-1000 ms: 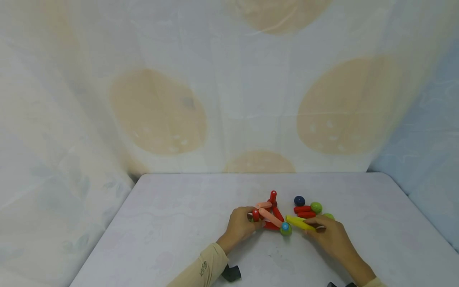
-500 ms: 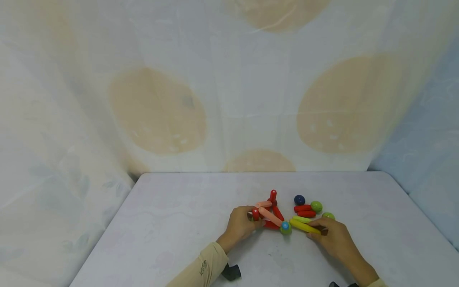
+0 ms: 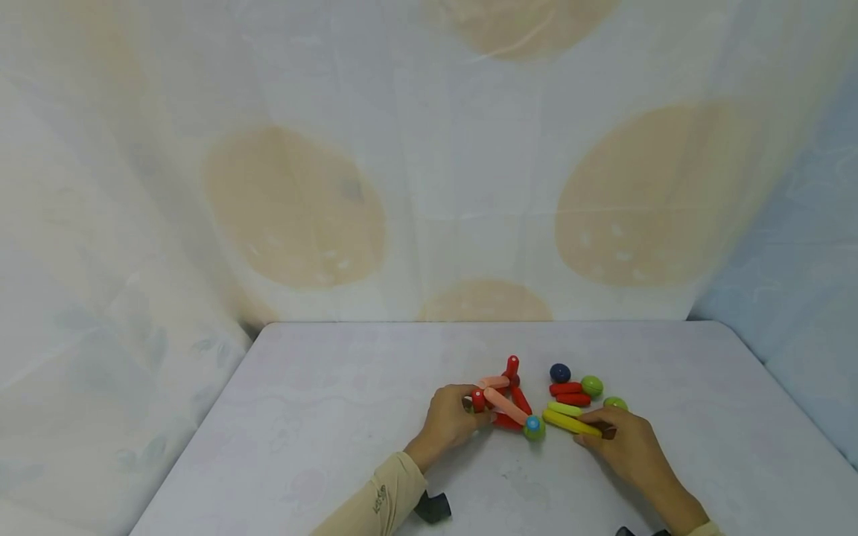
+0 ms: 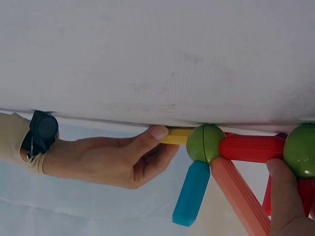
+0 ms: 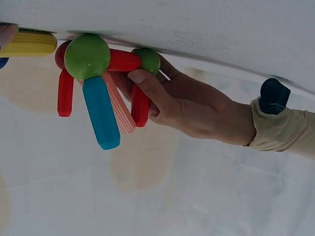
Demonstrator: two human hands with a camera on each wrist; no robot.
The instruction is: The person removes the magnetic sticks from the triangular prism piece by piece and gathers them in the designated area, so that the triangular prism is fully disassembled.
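on the white table (image 3: 335, 417), head view: the left hand (image 3: 447, 424) grasps the left corner of the rod-and-ball frame (image 3: 504, 402), fingers curled round a red rod end; the right hand (image 3: 620, 445) pinches the right end of the yellow rod (image 3: 570, 422), whose long axis runs left-right toward the blue-green ball (image 3: 533, 426) at the frame's near corner; the rod's free end lies just beside that ball, contact not discernible; the right hand is the nearer hand to the rod; behind the rod lie loose red rods (image 3: 568, 394), a dark blue ball (image 3: 559, 373) and green balls (image 3: 591, 385), none between rod and frame.

left wrist view (seen from below): the right-hand thumb (image 4: 150, 137) and fingers clamp the yellow rod (image 4: 177, 136), which meets the green ball (image 4: 205, 143); a blue rod (image 4: 192, 192) projects from it.

right wrist view: left-hand fingers (image 5: 147, 88) curl round the frame beside a second green ball (image 5: 147, 60); the yellow rod (image 5: 29, 43) lies at the far left.
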